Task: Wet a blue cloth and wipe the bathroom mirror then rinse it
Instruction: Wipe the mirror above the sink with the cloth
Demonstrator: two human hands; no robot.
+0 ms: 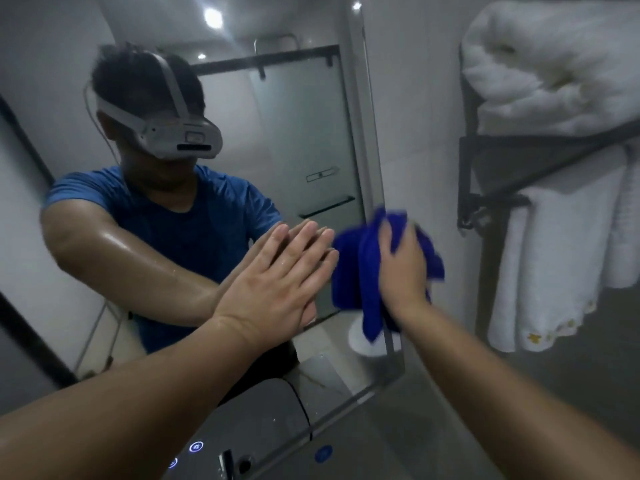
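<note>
Bunched tight in the right grip [401,268]: a crumpled deep-blue microfibre cloth [433,263], held at the right edge of the tall frameless wall mirror [311,116], hanging with long axis twelve to six. Just beside it at nine o'clock, flat and open against the glass, the left grip [273,282]. Beyond that, toward nine and eleven o'clock, nearly all the glass. Probably a leftward sweep next, blocked by that flat palm unless lifted. Off at three o'clock, well apart, folded white towels [554,258] on a black metal rack [512,150].
</note>
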